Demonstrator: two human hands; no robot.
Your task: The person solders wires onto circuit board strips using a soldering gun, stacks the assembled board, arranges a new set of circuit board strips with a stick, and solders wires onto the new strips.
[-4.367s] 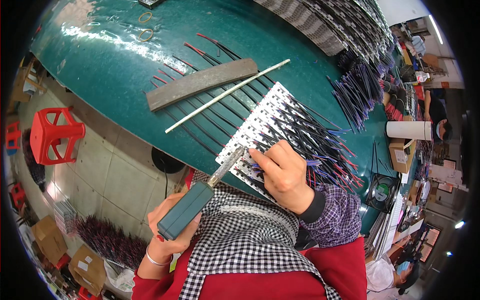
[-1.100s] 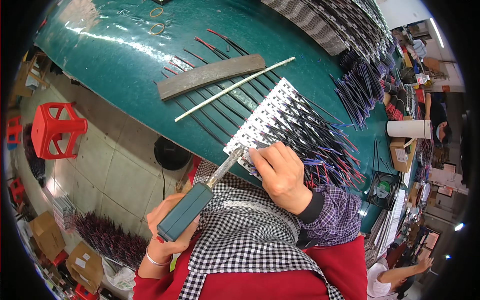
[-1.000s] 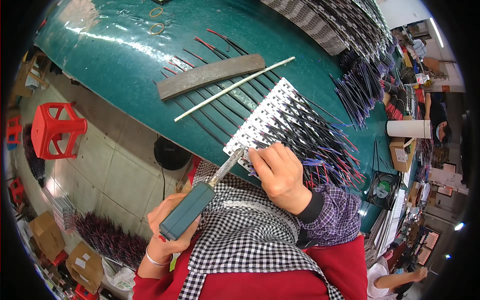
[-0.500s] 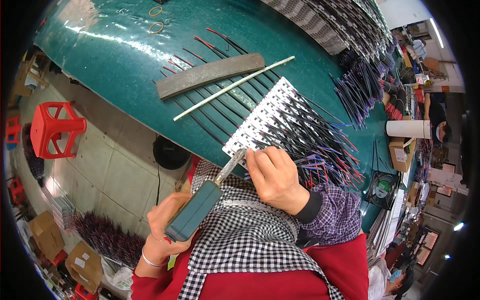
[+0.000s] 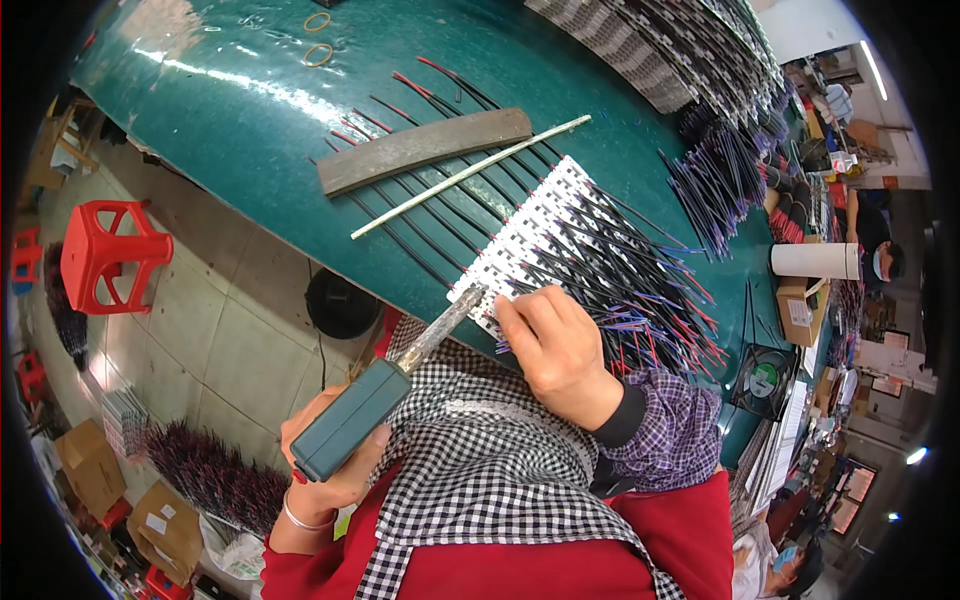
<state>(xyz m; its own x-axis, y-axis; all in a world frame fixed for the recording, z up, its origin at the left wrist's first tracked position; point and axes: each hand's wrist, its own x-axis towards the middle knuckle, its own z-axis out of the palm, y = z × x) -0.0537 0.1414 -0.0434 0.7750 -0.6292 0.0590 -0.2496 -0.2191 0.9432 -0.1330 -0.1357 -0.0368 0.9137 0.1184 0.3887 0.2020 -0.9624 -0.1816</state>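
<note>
**A:** So where was the white panel (image 5: 522, 240) at that point?

**B:** On the green desk (image 5: 250, 160), just beyond both hands, with its near corner between them. The black wires (image 5: 612, 268) fanned out from it, past the right grip (image 5: 556, 345) and off to its right.

**A:** And what had changed?

**B:** Mostly the left grip (image 5: 352, 478). It had pulled back down and left with the green tool (image 5: 350, 420), so more metal shaft showed. The tip was over the panel's near end, just left of the right fingertips. Couldn't tell if it was touching.

**A:** Meaning?

**B:** My guess: a small repositioning, same spot still being worked on. Panel had barely budged.

**A:** Grips?

**B:** Left was wrapped firmly round the tool body. Right had thumb and finger bunched at the panel's edge, but I honestly couldn't tell if a wire was pinched in there.

**A:** Anything further out?

**B:** Yeah, beyond the left grip a pale stick (image 5: 470, 178) and a grey curved bar (image 5: 430, 152) lay across more wires. Way past the right grip sat a stack of strips (image 5: 640, 50).
</note>
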